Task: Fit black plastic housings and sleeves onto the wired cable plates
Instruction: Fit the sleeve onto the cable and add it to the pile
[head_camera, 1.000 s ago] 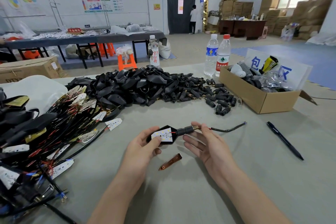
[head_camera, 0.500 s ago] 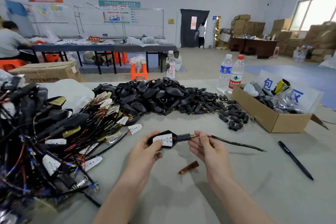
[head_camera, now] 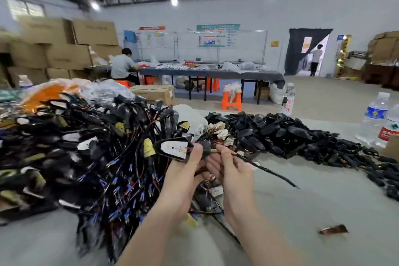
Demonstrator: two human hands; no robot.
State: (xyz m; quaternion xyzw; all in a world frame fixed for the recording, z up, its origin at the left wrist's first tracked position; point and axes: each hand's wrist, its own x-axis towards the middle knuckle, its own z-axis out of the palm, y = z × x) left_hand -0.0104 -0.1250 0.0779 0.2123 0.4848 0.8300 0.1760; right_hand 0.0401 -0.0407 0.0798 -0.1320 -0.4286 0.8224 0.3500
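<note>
Gripping the black housing (head_camera: 174, 149) in the left hand (head_camera: 185, 177) above the wire pile (head_camera: 97, 157), with the right hand (head_camera: 235, 177) pinching its cable (head_camera: 269, 170), calls for seating the sleeve (head_camera: 206, 149) squarely.

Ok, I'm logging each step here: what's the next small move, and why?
Probably release it onto the pile of wired assemblies at left: the housed plate in the left hand seems to have its sleeve butted up, the right hand pinches the cable, and both hover over that pile.
</note>
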